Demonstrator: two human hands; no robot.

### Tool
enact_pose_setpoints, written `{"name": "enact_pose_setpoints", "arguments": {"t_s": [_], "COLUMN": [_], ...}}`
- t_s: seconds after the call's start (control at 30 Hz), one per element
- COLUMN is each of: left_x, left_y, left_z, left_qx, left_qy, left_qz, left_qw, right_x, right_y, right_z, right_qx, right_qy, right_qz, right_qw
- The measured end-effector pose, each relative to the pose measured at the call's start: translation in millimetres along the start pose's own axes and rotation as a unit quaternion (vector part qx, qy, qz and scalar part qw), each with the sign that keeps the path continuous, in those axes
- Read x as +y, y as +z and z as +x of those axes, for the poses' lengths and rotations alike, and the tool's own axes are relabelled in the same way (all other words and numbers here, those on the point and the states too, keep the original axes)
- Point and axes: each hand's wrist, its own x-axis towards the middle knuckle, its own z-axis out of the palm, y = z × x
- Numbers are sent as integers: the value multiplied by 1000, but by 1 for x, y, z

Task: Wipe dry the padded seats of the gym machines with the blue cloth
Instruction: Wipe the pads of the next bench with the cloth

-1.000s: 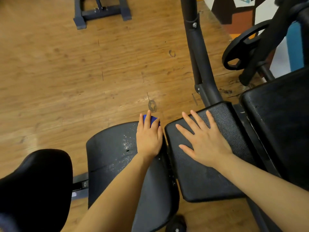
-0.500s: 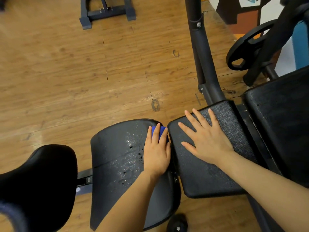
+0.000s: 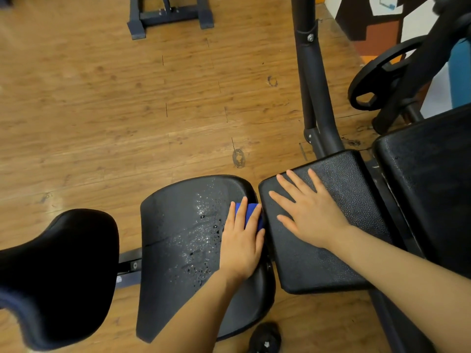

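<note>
The left hand [image 3: 242, 240] presses the cloth [image 3: 251, 212] flat-fingered on the wet seat's [image 3: 178, 250] right edge — droplets [image 3: 201, 238] lie just left — while the right hand [image 3: 309, 212] rests spread on the neighbouring pad [image 3: 351, 184].

Bare wet seat pad [image 3: 183, 250] leftward; textured pad [image 3: 351, 200] close right.

A dark slanted frame post [image 3: 314, 80] rises from the worn wooden floor [image 3: 102, 110]. Right of the post, a black weight plate [image 3: 377, 80] leans against dark machine parts before a painted wall [image 3: 374, 26]. Well left of the post, at the top edge, a dark steel stand base [image 3: 168, 16] rests on the floor. A round scuff mark [image 3: 238, 158] lies near the post's foot.
</note>
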Motion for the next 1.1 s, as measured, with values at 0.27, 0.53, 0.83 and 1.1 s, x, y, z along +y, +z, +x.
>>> {"name": "enact_pose_setpoints", "arguments": {"t_s": [0.27,0.53,0.83,1.1], "left_x": [-11,4,16,8], "left_y": [-25,-7,9,-5], "left_z": [83,45,-28,26], "left_qx": [25,46,28,41], "left_qy": [-71,-83,-26,-87], "left_qz": [-11,-9,-13,-62], "left_qw": [997,995,999,993], "right_x": [-11,-13,-13,-14], "right_y": [6,2,2,3], "right_z": [-3,-2,-2,-2], "right_qx": [23,16,9,10], "right_qy": [-6,-4,0,-2], "right_qz": [-18,-22,-19,-15], "right_qw": [1000,1000,1000,1000]}}
